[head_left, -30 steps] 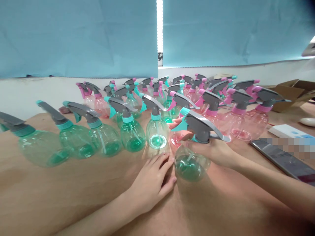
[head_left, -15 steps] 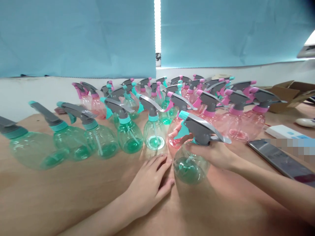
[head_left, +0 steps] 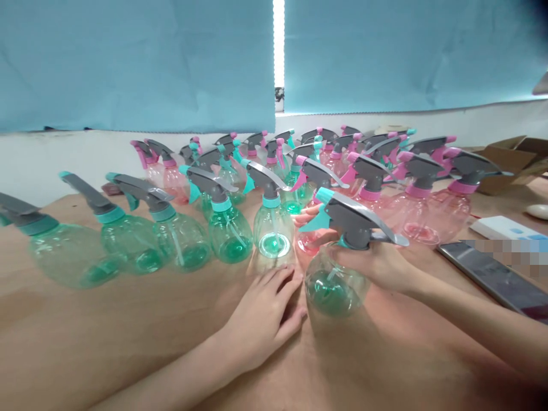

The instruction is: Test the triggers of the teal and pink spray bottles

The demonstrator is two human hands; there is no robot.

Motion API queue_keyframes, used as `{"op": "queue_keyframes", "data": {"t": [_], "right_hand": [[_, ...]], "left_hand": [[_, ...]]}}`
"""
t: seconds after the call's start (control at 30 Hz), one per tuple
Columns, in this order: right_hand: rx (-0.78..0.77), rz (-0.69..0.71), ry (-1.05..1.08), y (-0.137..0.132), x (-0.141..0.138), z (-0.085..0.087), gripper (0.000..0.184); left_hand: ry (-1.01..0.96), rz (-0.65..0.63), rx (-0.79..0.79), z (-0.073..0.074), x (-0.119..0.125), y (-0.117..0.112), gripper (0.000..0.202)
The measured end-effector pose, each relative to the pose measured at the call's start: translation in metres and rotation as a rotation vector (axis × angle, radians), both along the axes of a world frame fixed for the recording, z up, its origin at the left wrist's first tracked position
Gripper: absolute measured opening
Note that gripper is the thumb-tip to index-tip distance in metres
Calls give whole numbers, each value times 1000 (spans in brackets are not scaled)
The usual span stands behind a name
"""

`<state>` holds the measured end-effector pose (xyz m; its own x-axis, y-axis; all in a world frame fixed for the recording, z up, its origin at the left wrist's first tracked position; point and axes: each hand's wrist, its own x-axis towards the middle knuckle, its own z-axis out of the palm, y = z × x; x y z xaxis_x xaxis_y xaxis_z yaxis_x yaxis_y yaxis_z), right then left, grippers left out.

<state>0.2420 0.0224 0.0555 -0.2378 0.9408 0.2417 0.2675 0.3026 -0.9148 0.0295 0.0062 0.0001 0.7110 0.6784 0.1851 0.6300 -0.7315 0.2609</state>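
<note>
A clear green spray bottle with a grey and teal trigger head is upright at centre right. My right hand is round its neck, thumb across the near side; its fingers stretch out behind the teal trigger, partly hidden by the head. My left hand lies flat on the wooden table, holding nothing, its fingers a little apart and just left of that bottle. Beyond it stands another green spray bottle, and a pink spray bottle is partly covered by my right fingers.
Several green spray bottles line the left, and several pink ones the right, with more rows behind. A phone, a white box and an open cardboard box are at right. Blue curtains hang behind.
The view has shifted slightly, moving the scene a little rightward. My right fingers have straightened and spread more behind the trigger. My left hand stays flat on the table.
</note>
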Motion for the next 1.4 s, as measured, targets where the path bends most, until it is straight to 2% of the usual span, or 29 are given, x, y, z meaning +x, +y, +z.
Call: {"op": "queue_keyframes", "data": {"t": [0.1, 0.37, 0.8, 1.0, 1.2, 1.3, 1.4], "right_hand": [[57, -19, -21, 1, -2, -1, 19], [84, -50, -22, 1, -4, 0, 1], [37, -108, -38, -1, -5, -2, 5], [-5, -61, -19, 1, -8, 0, 3], [10, -72, 4, 0, -12, 3, 3], [13, -119, -21, 0, -12, 2, 5], [10, -101, -33, 1, -11, 0, 10]], "left_hand": [[-7, -3, -7, 0, 0, 0, 42], [2, 2, -28, 0, -1, -1, 43], [10, 1, -24, 2, 1, -2, 43], [-7, -2, -26, 2, 1, -2, 40], [-25, 7, -22, 3, 0, -4, 41], [-29, 6, -18, 2, 0, -3, 42], [-28, 2, -12, 0, 0, -3, 41]]}}
